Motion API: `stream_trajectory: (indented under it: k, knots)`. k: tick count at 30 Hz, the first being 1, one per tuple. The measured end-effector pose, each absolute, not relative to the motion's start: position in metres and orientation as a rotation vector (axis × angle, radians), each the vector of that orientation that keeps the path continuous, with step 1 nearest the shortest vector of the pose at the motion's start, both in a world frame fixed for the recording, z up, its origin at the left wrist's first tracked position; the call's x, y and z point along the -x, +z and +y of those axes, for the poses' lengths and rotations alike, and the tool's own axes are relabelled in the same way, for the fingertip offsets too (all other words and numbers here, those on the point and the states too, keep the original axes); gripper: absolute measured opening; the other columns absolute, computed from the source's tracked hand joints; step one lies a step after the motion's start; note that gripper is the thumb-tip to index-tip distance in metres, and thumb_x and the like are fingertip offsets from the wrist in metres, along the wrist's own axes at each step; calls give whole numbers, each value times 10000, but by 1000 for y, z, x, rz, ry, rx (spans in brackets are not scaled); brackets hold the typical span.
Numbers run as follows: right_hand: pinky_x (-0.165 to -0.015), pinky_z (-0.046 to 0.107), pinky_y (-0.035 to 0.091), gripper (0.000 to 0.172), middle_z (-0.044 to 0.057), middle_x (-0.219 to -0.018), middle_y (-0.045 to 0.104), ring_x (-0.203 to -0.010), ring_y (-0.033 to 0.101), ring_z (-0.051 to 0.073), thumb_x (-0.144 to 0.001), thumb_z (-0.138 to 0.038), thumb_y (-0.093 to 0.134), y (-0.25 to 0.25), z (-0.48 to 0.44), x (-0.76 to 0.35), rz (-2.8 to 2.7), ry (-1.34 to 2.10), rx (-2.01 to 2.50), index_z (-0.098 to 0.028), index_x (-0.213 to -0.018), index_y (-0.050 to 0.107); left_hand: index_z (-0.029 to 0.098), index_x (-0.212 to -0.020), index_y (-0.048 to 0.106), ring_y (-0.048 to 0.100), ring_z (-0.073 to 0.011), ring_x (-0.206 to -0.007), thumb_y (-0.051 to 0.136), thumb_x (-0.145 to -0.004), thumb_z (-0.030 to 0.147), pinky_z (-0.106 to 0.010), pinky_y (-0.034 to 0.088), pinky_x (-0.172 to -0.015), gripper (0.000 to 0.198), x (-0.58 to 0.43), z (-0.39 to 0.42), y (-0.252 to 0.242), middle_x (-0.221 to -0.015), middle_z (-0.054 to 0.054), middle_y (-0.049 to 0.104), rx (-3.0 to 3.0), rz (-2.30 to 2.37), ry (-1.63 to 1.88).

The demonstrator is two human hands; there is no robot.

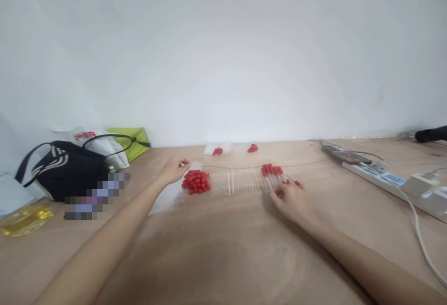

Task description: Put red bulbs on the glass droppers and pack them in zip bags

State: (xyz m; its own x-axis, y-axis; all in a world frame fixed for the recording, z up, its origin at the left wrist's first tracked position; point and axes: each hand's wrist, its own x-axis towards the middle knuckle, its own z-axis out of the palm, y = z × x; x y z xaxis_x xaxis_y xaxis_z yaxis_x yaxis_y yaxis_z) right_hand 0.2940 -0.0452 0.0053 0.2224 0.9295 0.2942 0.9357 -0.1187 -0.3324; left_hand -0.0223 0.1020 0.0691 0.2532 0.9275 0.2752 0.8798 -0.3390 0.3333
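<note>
Tubes of clear plastic [232, 183] lie side by side in a row at the middle of the frame, on a pale wooden table [223, 249]. Just left of the row sits a heap of small red caps [196, 181], and just right of it a bunch of capped tubes [274, 174] with their red ends pointing away from the person.

The left hand [173, 170] is beside the heap, its fingers drawn narrowly together at the edge of a clear plastic bag [167, 198]. Whether they pinch anything cannot be told. The right hand [291, 198] lies palm down with the fingers loosely spread, the fingertips resting among the capped tubes; no closed grip shows.

The tubes look very light, thin and stiff, likely to roll or scatter at a nudge, and are probably best pinched at mid-length between thumb and forefinger. The caps look soft, rubbery and easy to squeeze, though small enough to slip away.

Open table fills the lower middle of the frame between the forearms. Two more little lots of red caps [252, 147] lie farther back, near the white wall. At the left edge a black bag [66, 167] crowds the table. At the right a power strip [391, 179] and its white cable [419, 230] run close past the right forearm, where the cable might snag.
</note>
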Motion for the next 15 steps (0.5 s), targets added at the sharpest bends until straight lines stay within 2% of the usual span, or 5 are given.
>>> stream_trajectory:
  k: [4, 15]
  knots:
    - [-924, 377, 241, 252, 0, -551, 609, -783, 581, 194, -737, -305, 421, -2, -55, -302, -1683, 40, 1997, -220, -522, 521, 159, -863, 610, 575, -193, -785, 516, -664, 309, -250, 431, -696, 266, 24, 125, 61, -895, -45, 645, -2359, 1729, 536]
    - [-949, 397, 214, 235, -10, -551, 607, -868, 568, 209, -719, -318, 442, -7, -49, -301, -1669, 110, 2003, -228, -519, 527, 140, -725, 637, 588, -169, -702, 590, -673, 306, -214, 433, -623, 180, 15, 145, 62, -706, -3, 660, -2214, 1626, 108]
